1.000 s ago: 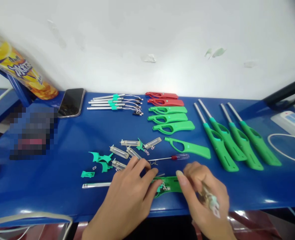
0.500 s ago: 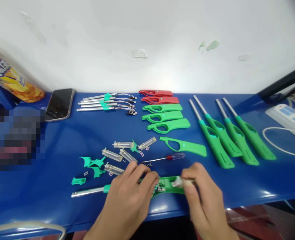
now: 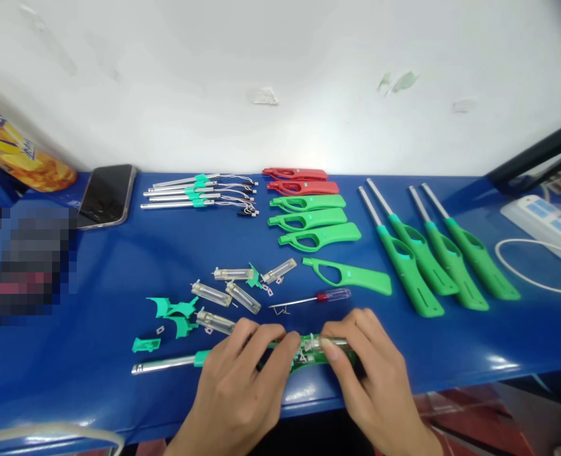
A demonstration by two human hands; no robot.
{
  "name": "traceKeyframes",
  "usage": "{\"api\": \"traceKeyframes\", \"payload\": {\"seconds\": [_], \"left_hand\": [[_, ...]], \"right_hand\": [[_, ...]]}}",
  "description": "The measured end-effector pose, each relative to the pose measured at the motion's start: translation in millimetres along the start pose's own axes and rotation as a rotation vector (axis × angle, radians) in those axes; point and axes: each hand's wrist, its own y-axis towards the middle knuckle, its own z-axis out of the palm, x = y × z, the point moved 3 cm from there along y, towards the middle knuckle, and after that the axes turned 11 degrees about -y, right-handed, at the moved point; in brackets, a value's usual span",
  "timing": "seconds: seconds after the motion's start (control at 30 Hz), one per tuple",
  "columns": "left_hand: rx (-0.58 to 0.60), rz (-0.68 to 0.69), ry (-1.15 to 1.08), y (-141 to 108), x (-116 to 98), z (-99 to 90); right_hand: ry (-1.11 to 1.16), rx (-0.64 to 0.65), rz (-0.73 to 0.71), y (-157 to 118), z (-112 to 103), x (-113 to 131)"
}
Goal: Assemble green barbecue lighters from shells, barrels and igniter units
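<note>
Open green lighter body [image 3: 301, 366] lies under and between both hands, metal barrel [image 3: 169, 365] sticking out past the left. Left hand [image 3: 245, 373] grips the body; right hand [image 3: 373, 373] pinches a clear fuel tank [image 3: 316, 342] at it. Just beyond the hands: spare tanks [image 3: 211, 295], screwdriver [image 3: 332, 295], green half-shell [image 3: 368, 280]. Right of the right hand: four assembled lighters [image 3: 411, 272]. Far left: smartphone [image 3: 106, 196]. Blue counter [image 3: 190, 247], scuffed white wall [image 3: 328, 76] behind.
</note>
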Motion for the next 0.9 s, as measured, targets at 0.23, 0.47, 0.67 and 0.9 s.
{"api": "traceKeyframes", "payload": {"seconds": [0.23, 0.47, 0.67, 0.9], "left_hand": [[0.002, 0.014, 0.006, -0.8, -1.5, -0.6], [0.016, 0.016, 0.024, -2.4, -0.3, -0.6], [0.036, 0.026, 0.027, -1.8, -0.5, -1.2], [0.041, 0.036, 0.017, -3.3, -1.4, 0.4]], "right_hand": [[-0.008, 0.002, 0.003, 0.1, 0.9, -0.9], [-0.013, 0.000, -0.006, 0.4, 2.6, 0.0], [-0.004, 0.010, -0.018, 1.9, 1.7, 0.1], [-0.044, -0.019, -0.059, -0.5, 2.2, 0.1]]}}
